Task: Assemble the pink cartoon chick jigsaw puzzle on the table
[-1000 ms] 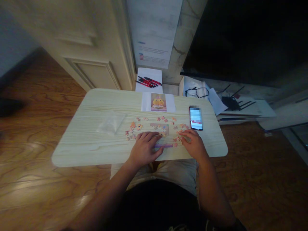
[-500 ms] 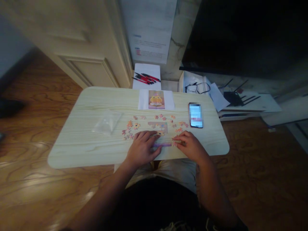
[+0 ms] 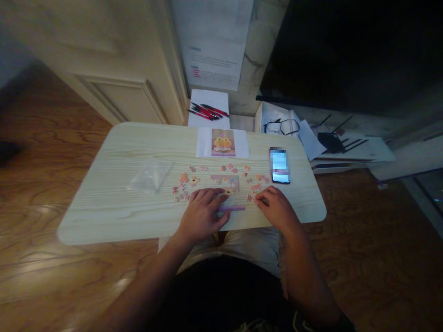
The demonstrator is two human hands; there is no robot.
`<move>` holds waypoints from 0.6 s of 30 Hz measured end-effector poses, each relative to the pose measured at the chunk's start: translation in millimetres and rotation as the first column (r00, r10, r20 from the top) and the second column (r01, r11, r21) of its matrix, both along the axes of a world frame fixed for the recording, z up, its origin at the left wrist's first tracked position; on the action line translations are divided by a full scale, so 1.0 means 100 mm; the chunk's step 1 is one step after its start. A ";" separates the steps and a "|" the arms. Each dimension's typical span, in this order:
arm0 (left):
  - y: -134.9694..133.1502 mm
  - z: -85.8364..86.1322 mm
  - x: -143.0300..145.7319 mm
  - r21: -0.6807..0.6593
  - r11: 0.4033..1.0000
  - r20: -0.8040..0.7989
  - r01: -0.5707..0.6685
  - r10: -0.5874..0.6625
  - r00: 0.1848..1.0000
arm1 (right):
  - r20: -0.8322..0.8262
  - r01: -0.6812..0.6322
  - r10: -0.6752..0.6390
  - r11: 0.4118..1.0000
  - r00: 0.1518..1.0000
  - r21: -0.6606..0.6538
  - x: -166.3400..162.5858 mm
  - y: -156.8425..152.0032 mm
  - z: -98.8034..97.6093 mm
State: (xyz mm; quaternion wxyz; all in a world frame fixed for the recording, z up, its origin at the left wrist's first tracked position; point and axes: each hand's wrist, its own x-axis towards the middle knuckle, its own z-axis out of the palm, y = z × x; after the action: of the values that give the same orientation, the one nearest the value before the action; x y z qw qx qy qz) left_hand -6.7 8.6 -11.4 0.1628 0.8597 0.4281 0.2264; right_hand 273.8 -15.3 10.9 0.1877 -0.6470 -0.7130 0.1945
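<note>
A partly joined jigsaw puzzle [image 3: 236, 184] lies on the table, with a purple strip [image 3: 235, 208] along its near side. My left hand [image 3: 204, 211] rests over its left part with fingers stretched out, hiding some of it. To the right, my right hand [image 3: 277, 207] has thumb and fingertips pinched on a small puzzle piece [image 3: 255, 200], mostly covered by the fingers. Loose orange and pink pieces lie around: a group on the left [image 3: 183, 177], a row behind [image 3: 226, 167] and a group on the right [image 3: 259, 178].
Behind the puzzle lies a paper with a printed yellow character picture [image 3: 223, 143]. A phone [image 3: 279, 166] with a lit screen is at the right, a clear plastic bag [image 3: 150, 177] at the left. Red and black pens [image 3: 207, 111] lie beyond the far table edge [image 3: 155, 124].
My right hand has drawn slightly right, away from the purple strip, and its fingers have closed into a pinch. My left hand stays over the puzzle. The view has shifted slightly.
</note>
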 end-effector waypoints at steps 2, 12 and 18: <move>0.00 -0.01 -0.01 0.010 1.000 0.001 0.010 -0.010 1.000 | 0.035 0.042 -0.042 0.999 0.999 0.018 0.03 0.01 0.00; -0.07 0.00 0.07 0.147 0.979 -0.016 0.139 -0.138 0.990 | -0.015 0.042 -0.041 0.997 0.999 0.062 -0.02 -0.07 -0.02; -0.25 0.01 0.39 0.147 0.950 -0.001 0.275 -0.278 0.961 | -0.087 0.091 -0.084 0.992 0.993 0.083 0.15 -0.11 -0.01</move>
State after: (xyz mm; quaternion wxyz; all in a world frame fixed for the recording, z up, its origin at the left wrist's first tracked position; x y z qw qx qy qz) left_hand 32.6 -16.4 -10.5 0.1341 0.9185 0.2841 0.2402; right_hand 288.3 -26.4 10.1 0.2533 -0.6602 -0.6833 0.1817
